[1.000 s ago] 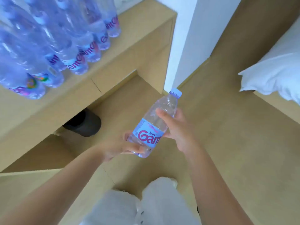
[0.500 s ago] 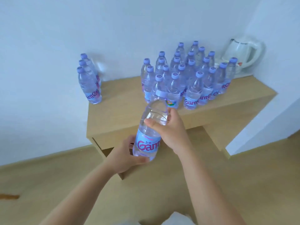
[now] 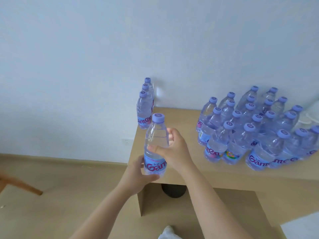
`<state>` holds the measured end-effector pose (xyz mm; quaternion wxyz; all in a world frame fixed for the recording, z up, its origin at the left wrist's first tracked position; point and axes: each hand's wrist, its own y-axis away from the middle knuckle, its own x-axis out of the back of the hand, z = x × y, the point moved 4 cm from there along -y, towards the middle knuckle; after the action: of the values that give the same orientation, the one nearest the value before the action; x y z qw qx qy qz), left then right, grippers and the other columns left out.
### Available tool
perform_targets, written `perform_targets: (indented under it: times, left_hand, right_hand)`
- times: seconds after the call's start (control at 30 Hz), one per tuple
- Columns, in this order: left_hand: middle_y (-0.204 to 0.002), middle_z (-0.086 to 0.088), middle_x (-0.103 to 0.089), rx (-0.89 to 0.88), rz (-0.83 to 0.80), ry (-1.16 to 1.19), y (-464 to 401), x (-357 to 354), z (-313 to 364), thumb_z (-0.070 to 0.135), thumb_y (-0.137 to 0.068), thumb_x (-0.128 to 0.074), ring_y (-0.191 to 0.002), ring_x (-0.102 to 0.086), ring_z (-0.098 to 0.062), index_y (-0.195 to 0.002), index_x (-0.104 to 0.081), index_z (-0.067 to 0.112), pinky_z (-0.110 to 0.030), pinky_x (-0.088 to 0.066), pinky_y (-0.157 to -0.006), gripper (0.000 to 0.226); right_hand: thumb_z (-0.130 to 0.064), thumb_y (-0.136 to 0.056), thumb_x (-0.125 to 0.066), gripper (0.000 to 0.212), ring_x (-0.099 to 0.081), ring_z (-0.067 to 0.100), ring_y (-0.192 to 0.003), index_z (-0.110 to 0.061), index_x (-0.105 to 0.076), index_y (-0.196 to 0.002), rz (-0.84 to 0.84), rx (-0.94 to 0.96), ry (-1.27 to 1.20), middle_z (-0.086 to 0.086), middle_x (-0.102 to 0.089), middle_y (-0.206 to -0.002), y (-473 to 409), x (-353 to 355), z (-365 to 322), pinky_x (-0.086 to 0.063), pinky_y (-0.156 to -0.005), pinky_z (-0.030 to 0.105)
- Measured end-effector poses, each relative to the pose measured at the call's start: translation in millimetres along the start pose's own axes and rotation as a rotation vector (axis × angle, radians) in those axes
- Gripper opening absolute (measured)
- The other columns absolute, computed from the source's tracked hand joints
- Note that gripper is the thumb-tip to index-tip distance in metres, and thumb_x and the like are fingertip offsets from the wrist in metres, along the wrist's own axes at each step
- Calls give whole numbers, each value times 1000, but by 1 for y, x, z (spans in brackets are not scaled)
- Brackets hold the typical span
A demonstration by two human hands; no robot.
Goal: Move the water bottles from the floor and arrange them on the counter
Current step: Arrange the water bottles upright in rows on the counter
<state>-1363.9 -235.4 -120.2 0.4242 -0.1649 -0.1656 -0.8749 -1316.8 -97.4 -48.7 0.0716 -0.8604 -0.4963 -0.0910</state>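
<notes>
Beyond both hands, a pale wall point(image 3: 86, 49) fills the upper view, and below it a light wooden floor point(image 3: 51, 195) runs under the left forearm. Ahead of the hands stands the wooden counter point(image 3: 181, 121), its front edge just behind the knuckles. To the right of the right hand, a large cluster of water bottles point(image 3: 250, 131) with lilac caps stands upright in tight rows on the counter top, reaching back toward the wall. Straight beyond the hands, at the counter's far left corner, a short row of three bottles point(image 3: 144, 107) stands one behind another against the wall. Under the counter, just below the right wrist, sits a dark round object point(image 3: 173, 191), perhaps a bin, though most of it is hidden. At the far right edge a white shape point(image 3: 312, 116) shows partly behind the cluster. The held bottle point(image 3: 156, 147) is upright, in the air at the counter's front left edge. The right hand point(image 3: 174, 149) wraps its thumb and fingers round the clear upper body, while the left hand point(image 3: 138, 173) grips the labelled lower part from the left and beneath.
</notes>
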Motion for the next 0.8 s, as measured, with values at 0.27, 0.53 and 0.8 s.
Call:
perform_targets:
  times: [0.27, 0.53, 0.8]
  left_hand:
    - [-99, 22, -61, 83, 116, -23, -75, 15, -15, 25, -70, -78, -93, -56, 7, -113, -50, 33, -5, -39, -68, 51]
    - [-95, 27, -65, 159, 211, 54, -121, 12, -37, 21, -75, -75, -89, -56, 15, -112, -47, 47, 0, -38, -66, 54]
    - [-89, 28, -65, 174, 125, 15, -155, 29, -62, 23, -74, -75, -85, -56, 17, -114, -49, 43, -2, -39, -64, 51]
  right_hand:
    - [-24, -60, -86, 54, -60, -10, -79, -42, -49, -95, -68, -28, -5, -18, -62, -93, -87, -28, 24, -49, -70, 16]
    - [-20, -59, -83, 56, -56, -12, -90, -42, -48, -96, -130, -80, -30, -20, -58, -103, -138, -48, 51, -46, -71, 10]
    - [-19, -62, -83, 59, -55, -7, -97, -43, -43, -99, -121, -137, 16, -18, -56, -108, -163, -68, 62, -47, -79, 14]
